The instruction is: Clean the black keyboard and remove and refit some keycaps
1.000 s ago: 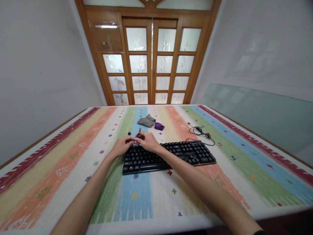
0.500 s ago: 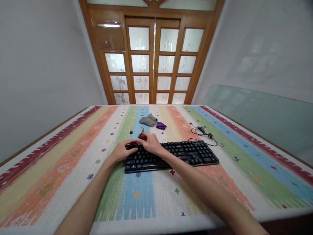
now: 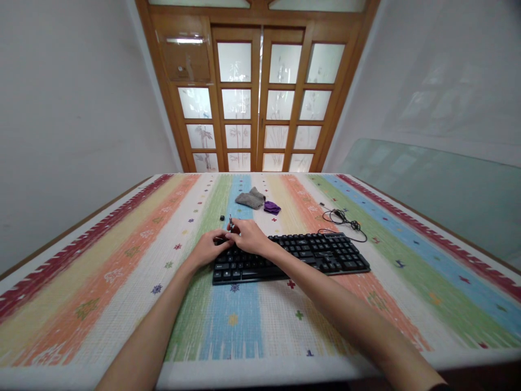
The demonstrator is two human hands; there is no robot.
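A black keyboard [image 3: 301, 255] lies on the striped tablecloth. Over its far left corner, my left hand [image 3: 207, 247] is closed on the keyboard, thumb across the keys; the other fingertips are partly hidden. My right hand [image 3: 249, 236] comes in from the right and pinches a small slim tool [image 3: 231, 221] with a shiny metallic end pointing up. What kind of tool it is I cannot make out, and its lower part is hidden by the fingers. Both hands' fingertips meet closely above the upper left keys. Just beyond them sits a small black keycap [image 3: 222, 218].
Behind the keyboard lie a crumpled grey cloth [image 3: 250, 199] and a purple cloth [image 3: 272, 207]. The keyboard's black cable [image 3: 344, 219] is loosely coiled at the back right. Wooden doors with glass panes [image 3: 260, 103] stand past the table's far edge.
The tool in my right hand has tipped to stand more upright, and its top has shifted slightly left. My left hand keeps its place on the keyboard. The whole view has shifted a little.
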